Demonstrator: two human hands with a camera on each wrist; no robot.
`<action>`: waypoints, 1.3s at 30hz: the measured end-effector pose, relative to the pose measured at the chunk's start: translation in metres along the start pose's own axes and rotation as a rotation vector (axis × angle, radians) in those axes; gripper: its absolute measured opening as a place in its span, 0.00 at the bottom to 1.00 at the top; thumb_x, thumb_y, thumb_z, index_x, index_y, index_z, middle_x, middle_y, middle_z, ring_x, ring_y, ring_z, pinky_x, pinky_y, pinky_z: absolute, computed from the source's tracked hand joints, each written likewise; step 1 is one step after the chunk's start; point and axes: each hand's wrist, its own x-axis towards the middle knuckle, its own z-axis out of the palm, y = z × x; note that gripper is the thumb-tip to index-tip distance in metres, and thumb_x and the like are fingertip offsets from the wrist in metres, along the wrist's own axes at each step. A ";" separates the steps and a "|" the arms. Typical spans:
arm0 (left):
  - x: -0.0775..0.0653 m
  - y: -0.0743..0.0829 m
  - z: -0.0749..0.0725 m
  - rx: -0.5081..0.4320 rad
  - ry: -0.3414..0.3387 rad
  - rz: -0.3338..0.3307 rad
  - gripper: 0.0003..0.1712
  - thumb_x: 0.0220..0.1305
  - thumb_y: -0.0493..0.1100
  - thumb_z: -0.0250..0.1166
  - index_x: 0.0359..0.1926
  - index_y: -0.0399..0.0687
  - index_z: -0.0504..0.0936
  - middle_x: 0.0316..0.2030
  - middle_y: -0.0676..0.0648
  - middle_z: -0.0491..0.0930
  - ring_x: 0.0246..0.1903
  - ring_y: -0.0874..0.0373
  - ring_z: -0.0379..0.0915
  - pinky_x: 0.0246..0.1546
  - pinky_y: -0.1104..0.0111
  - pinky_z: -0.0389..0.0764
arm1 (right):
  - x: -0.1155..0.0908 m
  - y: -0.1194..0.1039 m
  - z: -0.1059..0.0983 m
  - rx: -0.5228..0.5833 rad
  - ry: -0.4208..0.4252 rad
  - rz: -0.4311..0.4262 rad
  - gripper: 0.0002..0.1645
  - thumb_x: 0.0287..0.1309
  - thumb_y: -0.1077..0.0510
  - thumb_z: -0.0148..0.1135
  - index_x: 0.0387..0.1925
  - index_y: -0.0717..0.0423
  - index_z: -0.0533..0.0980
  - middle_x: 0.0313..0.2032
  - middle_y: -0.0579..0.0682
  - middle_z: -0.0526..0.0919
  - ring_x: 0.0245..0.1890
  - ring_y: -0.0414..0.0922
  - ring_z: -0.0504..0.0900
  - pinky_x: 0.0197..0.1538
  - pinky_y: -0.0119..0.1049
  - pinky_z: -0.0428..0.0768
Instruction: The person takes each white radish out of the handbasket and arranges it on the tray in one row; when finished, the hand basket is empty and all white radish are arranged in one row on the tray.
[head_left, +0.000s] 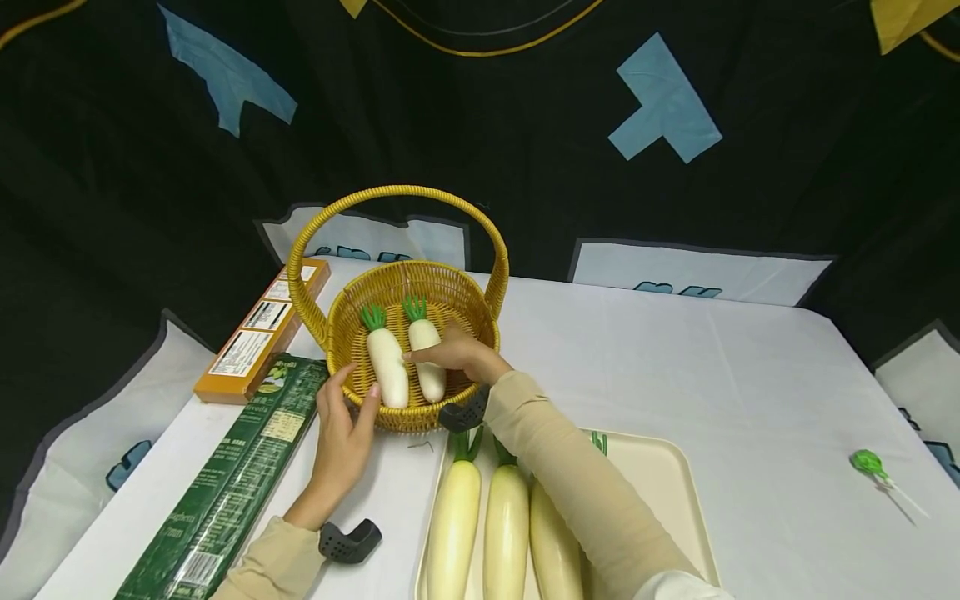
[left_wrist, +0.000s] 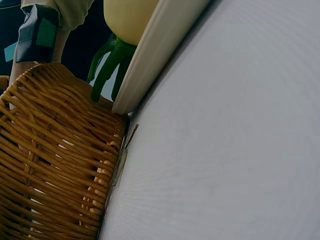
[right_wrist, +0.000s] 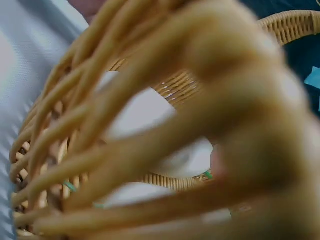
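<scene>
A yellow wicker basket [head_left: 405, 421] with a tall arched handle stands on the table, holding two small white radishes with green tops. One white radish [head_left: 388, 367] lies on the left. My right hand [head_left: 461, 354] reaches over the basket's right side and holds the other white radish [head_left: 429, 379], its thumb across the radish toward the left one. In the right wrist view, white radishes [right_wrist: 140, 107] show through the blurred wicker. My left hand [head_left: 343, 429] rests at the basket's front-left rim, with thumb and fingers spread; its own wrist view shows the basket's woven side [left_wrist: 55, 160].
A cream tray [head_left: 678, 492] with several larger pale radishes [head_left: 453, 525] sits in front of the basket, partly under my right sleeve. To the left lie a green spaghetti packet [head_left: 232, 475] and an orange box [head_left: 262, 333]. A green lollipop [head_left: 868, 462] lies far right.
</scene>
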 end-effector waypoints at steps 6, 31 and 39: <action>0.001 0.000 0.000 -0.011 0.015 0.016 0.30 0.67 0.51 0.49 0.65 0.46 0.52 0.64 0.34 0.47 0.62 0.39 0.48 0.57 0.45 0.55 | 0.000 0.000 0.002 -0.026 0.015 -0.020 0.64 0.49 0.48 0.65 0.69 0.54 0.28 0.70 0.59 0.46 0.69 0.52 0.49 0.67 0.45 0.55; 0.000 -0.001 0.001 -0.030 0.022 0.021 0.31 0.67 0.50 0.49 0.65 0.44 0.52 0.63 0.33 0.48 0.62 0.39 0.48 0.58 0.46 0.54 | -0.002 0.005 0.003 0.082 0.005 -0.145 0.49 0.52 0.60 0.58 0.70 0.44 0.42 0.64 0.57 0.58 0.56 0.53 0.66 0.52 0.43 0.71; 0.000 -0.001 0.001 -0.025 0.009 0.018 0.31 0.67 0.51 0.49 0.65 0.45 0.52 0.63 0.34 0.47 0.62 0.40 0.48 0.57 0.47 0.55 | -0.004 0.003 0.001 0.059 -0.059 -0.165 0.36 0.59 0.58 0.50 0.68 0.38 0.52 0.69 0.51 0.51 0.62 0.51 0.63 0.54 0.42 0.70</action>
